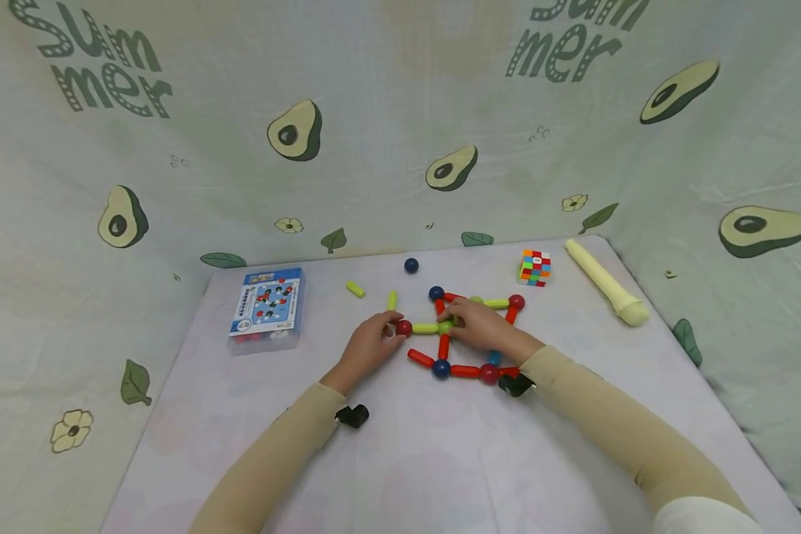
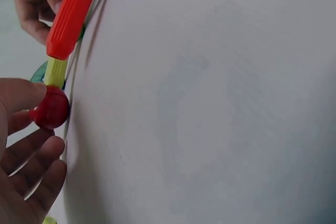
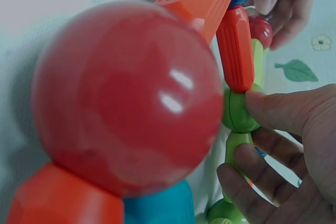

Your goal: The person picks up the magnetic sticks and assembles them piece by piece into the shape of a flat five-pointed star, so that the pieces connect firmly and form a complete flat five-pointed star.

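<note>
My left hand (image 1: 370, 343) pinches a red ball (image 1: 404, 328) between thumb and fingers; the left wrist view shows this red ball (image 2: 53, 107) close up. A yellow-green rod (image 1: 424, 328) joins it to a green ball (image 1: 446, 327). My right hand (image 1: 482, 326) grips that green ball (image 3: 241, 113) with its thumb and fingertips. Both balls belong to a flat frame of magnetic rods and balls lying on the table. Below the right hand are a blue ball (image 1: 441, 368), a red rod (image 1: 466, 371) and another red ball (image 1: 490, 373). The right forearm hides part of the frame.
A boxed set (image 1: 265, 310) lies at the left. Behind the hands are a loose yellow-green rod (image 1: 355, 289), a dark blue ball (image 1: 411, 265) and a puzzle cube (image 1: 535, 268). A pale yellow tube (image 1: 606, 282) lies at the table's right edge.
</note>
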Motion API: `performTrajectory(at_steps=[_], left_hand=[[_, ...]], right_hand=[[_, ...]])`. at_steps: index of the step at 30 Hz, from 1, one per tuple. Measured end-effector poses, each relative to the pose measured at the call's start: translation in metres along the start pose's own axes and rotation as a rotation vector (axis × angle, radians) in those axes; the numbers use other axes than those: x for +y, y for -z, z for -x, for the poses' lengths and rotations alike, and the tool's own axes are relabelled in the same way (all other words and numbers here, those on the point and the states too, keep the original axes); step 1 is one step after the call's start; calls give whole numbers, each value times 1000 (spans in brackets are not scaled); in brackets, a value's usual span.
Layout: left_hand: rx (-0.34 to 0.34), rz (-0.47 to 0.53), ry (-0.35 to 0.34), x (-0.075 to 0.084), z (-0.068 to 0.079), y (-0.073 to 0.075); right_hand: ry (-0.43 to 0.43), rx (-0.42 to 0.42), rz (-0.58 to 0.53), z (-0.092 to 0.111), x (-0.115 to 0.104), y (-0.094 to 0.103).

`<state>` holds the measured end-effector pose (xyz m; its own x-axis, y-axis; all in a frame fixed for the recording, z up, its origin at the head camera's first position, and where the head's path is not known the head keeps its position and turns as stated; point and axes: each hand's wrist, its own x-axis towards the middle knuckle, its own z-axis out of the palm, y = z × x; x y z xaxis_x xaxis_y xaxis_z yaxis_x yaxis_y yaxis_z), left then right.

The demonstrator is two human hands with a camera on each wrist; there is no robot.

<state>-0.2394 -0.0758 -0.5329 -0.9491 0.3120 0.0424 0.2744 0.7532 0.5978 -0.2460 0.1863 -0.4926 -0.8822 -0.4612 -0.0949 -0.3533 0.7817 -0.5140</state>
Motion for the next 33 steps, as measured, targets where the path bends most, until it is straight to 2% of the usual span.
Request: performTrajectory(at_steps=[7, 14, 18, 23, 26, 33], left_hand=[[-62, 48, -35, -5, 3, 4], [-64, 35, -85, -12, 0, 2], [-68, 55, -82, -13, 0, 3], [-84, 75, -57, -13, -1, 4], [-95, 86, -51, -14, -1, 5], [-119, 106, -29, -15, -1, 4]], right_hand=[[10, 7, 7, -1, 1, -1], [-35, 32, 40, 12, -16, -7], [5, 51, 90, 27, -35, -12], [22, -2, 128, 44, -52, -22], [12, -15, 159, 49, -56, -28], [-2, 27, 198, 51, -55, -37]])
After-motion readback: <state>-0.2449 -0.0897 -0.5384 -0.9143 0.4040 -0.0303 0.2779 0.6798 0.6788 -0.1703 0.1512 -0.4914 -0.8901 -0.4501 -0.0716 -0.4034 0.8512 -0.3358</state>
